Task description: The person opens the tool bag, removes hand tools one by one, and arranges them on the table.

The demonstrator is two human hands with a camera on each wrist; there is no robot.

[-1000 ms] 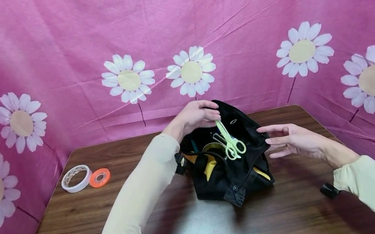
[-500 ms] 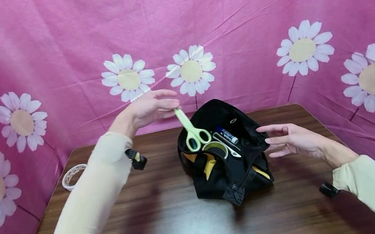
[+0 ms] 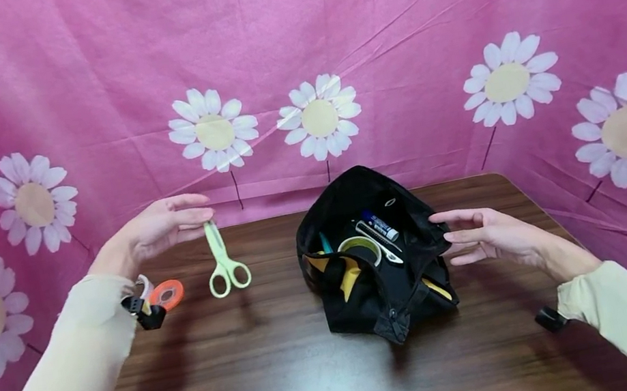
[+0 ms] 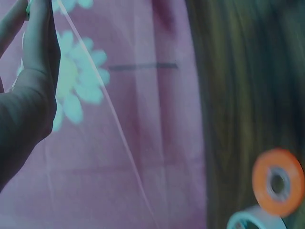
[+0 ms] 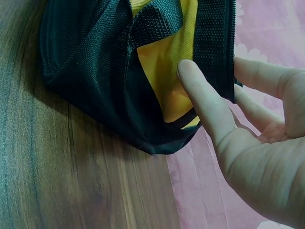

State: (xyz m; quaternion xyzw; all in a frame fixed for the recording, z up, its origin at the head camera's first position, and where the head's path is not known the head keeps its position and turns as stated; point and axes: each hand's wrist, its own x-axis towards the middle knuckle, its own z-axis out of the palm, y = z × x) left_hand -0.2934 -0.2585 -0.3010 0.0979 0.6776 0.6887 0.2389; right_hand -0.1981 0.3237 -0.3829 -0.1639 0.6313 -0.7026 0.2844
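Observation:
My left hand (image 3: 169,226) pinches a pair of pale green scissors (image 3: 227,265) by the blade end. They hang handles down over the left part of the table, right of an orange tape roll (image 3: 167,294). My right hand (image 3: 497,237) holds the right edge of a black bag (image 3: 357,309). In the right wrist view its thumb (image 5: 200,95) lies against the yellow lining and its fingers are beyond the zip edge. Inside the open bag are a blue-and-white tube (image 3: 381,226), a roll of tape (image 3: 356,242) and a white-ended cutter-like tool (image 3: 390,253).
The white tape roll (image 4: 252,219) touches the orange roll and is mostly behind my left wrist in the head view. Both lie on the brown wooden table (image 3: 268,369). A pink cloth (image 3: 383,18) with daisies stands close behind and beside the table.
My left hand has lifted the scissors out of the bag and carried them left, then lower over the table. The right hand has stayed at the bag's edge.

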